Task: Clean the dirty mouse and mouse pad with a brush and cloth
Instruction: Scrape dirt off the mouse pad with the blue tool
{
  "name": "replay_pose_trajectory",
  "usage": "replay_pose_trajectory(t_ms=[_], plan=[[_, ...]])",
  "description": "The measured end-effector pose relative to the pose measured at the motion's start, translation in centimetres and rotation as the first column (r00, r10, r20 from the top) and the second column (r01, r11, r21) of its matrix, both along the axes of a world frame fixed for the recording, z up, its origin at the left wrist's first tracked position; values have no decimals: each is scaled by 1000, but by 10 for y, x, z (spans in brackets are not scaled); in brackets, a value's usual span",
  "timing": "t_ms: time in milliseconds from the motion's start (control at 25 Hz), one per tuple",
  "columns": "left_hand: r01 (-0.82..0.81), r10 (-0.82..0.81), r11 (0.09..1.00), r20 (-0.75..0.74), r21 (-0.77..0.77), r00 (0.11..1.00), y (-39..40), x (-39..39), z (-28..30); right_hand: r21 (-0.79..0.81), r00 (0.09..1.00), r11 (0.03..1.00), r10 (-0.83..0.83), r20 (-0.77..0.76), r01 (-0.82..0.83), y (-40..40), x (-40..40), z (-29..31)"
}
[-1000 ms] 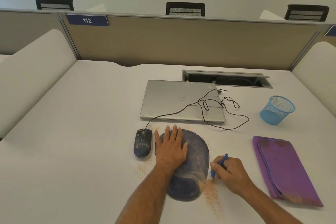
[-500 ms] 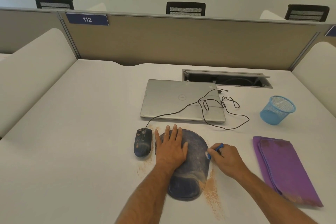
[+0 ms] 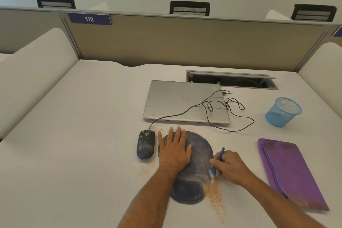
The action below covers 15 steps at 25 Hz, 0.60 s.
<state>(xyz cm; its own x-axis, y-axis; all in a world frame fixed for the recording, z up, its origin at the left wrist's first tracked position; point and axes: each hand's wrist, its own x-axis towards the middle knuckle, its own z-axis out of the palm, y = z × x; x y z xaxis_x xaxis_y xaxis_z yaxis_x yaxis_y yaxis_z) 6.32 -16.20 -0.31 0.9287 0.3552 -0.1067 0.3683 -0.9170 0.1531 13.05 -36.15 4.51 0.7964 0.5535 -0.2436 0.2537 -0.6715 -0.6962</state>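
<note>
A dark blue mouse pad (image 3: 199, 155) with a wrist rest lies on the white desk, dusted with brownish dirt. My left hand (image 3: 174, 151) presses flat on its left part, fingers straight. My right hand (image 3: 230, 167) grips a small blue brush (image 3: 218, 161), whose bristle end touches the pad's right edge. A dirty black wired mouse (image 3: 145, 146) sits just left of the pad. A folded purple cloth (image 3: 290, 172), stained at its ends, lies to the right.
Brown dust (image 3: 215, 200) is strewn on the desk right of the pad and near the mouse. A shut silver laptop (image 3: 185, 102) lies behind, with the mouse cable (image 3: 231, 114) looped over it. A blue mesh cup (image 3: 283, 112) stands at the right. A cable hatch (image 3: 231, 79) is open behind.
My right hand swept the brush up along the pad's right edge and back down toward me. My left hand has stayed pressed on the pad.
</note>
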Motion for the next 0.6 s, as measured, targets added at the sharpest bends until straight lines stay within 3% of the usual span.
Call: replay_pose_trajectory(t_ms=[160, 320, 480, 600], plan=[[-6, 6, 1000, -4, 0, 1000, 0, 1, 0, 104, 996, 994, -40, 83, 31, 0, -9, -1], [-4, 4, 1000, -3, 2, 1000, -1, 0, 1, 10, 999, 999, 52, 9, -52, -2, -16, -3], [-3, 3, 1000, -2, 3, 1000, -1, 0, 1, 132, 994, 991, -32, 105, 18, -1, -16, 1], [-2, 2, 1000, -2, 4, 1000, -1, 1, 0, 3, 991, 995, 101, 87, -102, -3, -25, -7]])
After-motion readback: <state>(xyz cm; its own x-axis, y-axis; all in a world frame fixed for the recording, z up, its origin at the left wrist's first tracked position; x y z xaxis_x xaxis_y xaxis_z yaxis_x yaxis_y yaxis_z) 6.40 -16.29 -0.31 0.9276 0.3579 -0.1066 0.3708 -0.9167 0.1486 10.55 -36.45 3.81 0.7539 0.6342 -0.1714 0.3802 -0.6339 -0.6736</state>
